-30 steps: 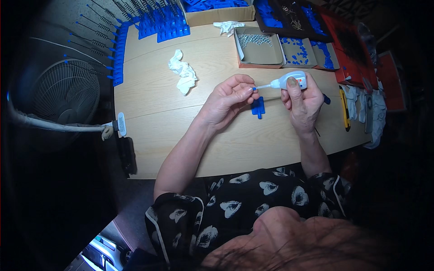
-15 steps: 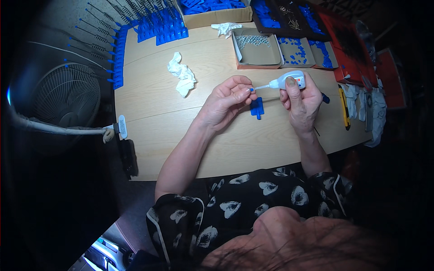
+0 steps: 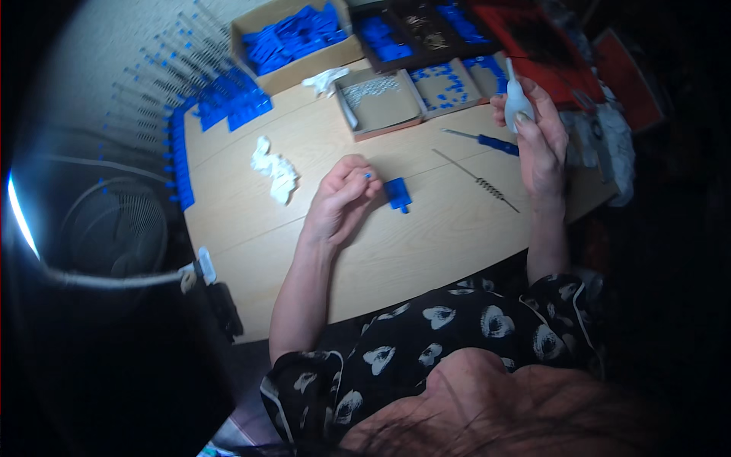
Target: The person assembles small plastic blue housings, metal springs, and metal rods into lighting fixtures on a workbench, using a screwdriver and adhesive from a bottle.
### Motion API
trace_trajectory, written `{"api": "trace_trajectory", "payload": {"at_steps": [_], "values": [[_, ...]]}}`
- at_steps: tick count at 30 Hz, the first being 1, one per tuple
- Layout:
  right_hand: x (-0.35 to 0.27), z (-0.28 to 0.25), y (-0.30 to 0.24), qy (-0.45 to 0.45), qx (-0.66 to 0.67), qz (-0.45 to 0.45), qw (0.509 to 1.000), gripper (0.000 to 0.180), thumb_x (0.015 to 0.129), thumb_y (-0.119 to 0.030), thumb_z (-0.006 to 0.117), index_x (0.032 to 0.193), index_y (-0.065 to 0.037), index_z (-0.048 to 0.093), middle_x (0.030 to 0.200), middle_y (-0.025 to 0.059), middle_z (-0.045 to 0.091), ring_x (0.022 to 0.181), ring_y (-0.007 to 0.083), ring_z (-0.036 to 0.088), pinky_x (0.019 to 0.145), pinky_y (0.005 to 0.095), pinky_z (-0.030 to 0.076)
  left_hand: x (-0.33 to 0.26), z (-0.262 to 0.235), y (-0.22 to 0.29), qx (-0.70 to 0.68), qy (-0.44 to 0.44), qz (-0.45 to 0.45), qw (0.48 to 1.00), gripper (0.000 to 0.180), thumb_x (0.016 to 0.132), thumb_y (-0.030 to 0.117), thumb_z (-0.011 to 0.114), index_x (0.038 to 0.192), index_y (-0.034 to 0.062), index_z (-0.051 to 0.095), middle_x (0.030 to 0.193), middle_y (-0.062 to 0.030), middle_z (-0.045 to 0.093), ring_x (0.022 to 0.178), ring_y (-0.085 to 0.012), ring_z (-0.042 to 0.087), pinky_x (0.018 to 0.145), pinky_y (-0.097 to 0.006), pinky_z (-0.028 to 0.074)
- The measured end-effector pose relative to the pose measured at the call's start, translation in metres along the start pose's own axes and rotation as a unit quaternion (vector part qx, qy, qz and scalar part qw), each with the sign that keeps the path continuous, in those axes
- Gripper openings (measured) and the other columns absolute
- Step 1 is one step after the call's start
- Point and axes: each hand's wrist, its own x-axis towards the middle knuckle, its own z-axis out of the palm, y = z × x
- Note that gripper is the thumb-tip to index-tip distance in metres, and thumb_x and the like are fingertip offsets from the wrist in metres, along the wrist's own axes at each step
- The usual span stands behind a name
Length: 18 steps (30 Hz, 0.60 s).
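Observation:
My left hand is closed over the table, pinching a small blue part between thumb and fingers. Just to its right a blue plastic piece with a short tab lies on the wood. In my right hand is a pale squeeze glue bottle, its long thin nozzle pointing up. Between my two arms rests a thin metal rod with a dark spring. A screwdriver with a blue handle lies beyond it, its handle end close to my right hand.
Crumpled white tissue lies left of centre. Small cardboard trays of beads and blue bits line the back, beside a carton of blue pieces. Blue holders with upright spring rods edge the left, near a fan.
My right hand has drawn the glue bottle away to the right and tipped its nozzle upward. My left hand still pinches the small blue part. The view has shifted, uncovering the rod and screwdriver.

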Motion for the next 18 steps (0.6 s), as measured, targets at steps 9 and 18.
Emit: {"api": "trace_trajectory", "payload": {"at_steps": [9,18], "values": [[0.019,-0.111,0.068,0.162,-0.158,0.079,0.971,0.046,0.092,0.005,0.061,0.137,0.006,0.051,0.124,0.0161,0.069,0.114,0.0178,0.064,0.102,0.0313,0.048,0.001,-0.004,0.001,-0.001,0.023,-0.002,1.0,0.024,0.097,0.004,0.065,0.12,0.0046,0.059,0.102,-0.0076,0.066,0.095,-0.0174,0.067,0.082,-0.025,0.056],[0.032,-0.142,0.113,0.145,-0.493,-0.064,0.856,0.038,0.077,-0.004,0.081,0.113,-0.001,0.068,0.141,0.0136,0.058,0.132,0.0267,0.051,0.109,0.0392,0.044,0.002,-0.007,0.001,0.014,0.029,0.015,0.999,0.023,0.098,0.005,0.064,0.12,0.0052,0.058,0.102,-0.0065,0.066,0.095,-0.0162,0.066,0.083,-0.024,0.056]]}}
